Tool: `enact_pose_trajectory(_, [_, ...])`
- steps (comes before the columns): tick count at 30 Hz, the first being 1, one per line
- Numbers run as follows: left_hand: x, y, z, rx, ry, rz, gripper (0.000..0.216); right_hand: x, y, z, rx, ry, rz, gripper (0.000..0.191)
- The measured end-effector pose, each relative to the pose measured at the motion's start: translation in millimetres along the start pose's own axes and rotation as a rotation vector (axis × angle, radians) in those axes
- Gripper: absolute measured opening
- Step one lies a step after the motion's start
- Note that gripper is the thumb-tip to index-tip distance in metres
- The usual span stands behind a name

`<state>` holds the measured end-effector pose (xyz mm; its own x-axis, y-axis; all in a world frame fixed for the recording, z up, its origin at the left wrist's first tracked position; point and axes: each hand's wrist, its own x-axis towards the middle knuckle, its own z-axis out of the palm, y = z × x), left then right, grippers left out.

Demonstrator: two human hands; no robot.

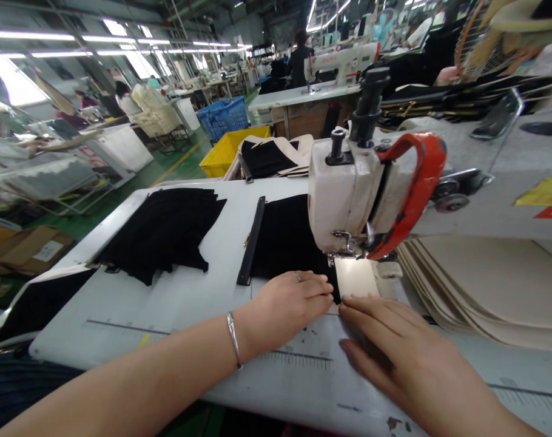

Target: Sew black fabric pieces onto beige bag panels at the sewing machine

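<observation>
My left hand point(292, 303) lies flat, fingers stretched out, on the near edge of a black fabric piece point(280, 240). A dark zipper strip point(252, 243) with a gold-coloured pull runs along that fabric's left side. To the right, my right hand point(398, 340) has its fingers extended, with the tips at the lit plate under the needle area. The white sewing machine head point(337, 200), with a red guard point(415, 188), stands just beyond both hands. Its needle and presser foot are partly hidden.
Black fabric pieces point(162, 230) lie stacked at the left of the white table point(176, 352). Beige panels point(494, 285) are piled under the machine arm at right. Beyond the table stand a yellow crate point(230, 149) and a blue basket point(224, 118). Other people work farther off.
</observation>
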<state>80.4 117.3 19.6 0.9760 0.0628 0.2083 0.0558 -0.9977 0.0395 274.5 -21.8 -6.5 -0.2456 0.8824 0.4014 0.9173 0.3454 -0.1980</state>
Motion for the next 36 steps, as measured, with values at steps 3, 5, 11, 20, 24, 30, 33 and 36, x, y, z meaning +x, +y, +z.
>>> enact_pose_trajectory(3, [4, -8, 3, -0.008, 0.005, -0.024, 0.025, 9, 6, 1, -0.005, -0.01, 0.01, 0.036])
enact_pose_trajectory(5, [7, -13, 4, -0.025, 0.015, -0.04, 0.023, 15, 9, 1, -0.004, -0.027, 0.01, 0.036])
enact_pose_trajectory(11, [16, -28, 9, -0.047, 0.061, -0.084, 0.015, 28, 18, 1, -0.026, -0.067, 0.034, 0.039])
enact_pose_trajectory(20, [22, -41, 22, -0.062, 0.072, -0.216, 0.023, 38, 26, 10, -0.015, -0.122, 0.085, 0.047])
enact_pose_trajectory(24, [23, -42, 25, -0.086, 0.073, -0.243, 0.026, 38, 27, 12, -0.018, -0.108, 0.102, 0.049])
enact_pose_trajectory(30, [23, -42, 25, -0.077, 0.081, -0.277, 0.025, 40, 27, 13, 0.022, -0.115, 0.123, 0.048])
enact_pose_trajectory(33, [23, -41, 24, -0.084, 0.139, -0.288, 0.024, 41, 22, 10, 0.056, -0.107, 0.146, 0.047])
enact_pose_trajectory(36, [22, -37, 26, -0.102, 0.186, -0.297, 0.026, 42, 16, 6, 0.09, -0.065, 0.152, 0.043])
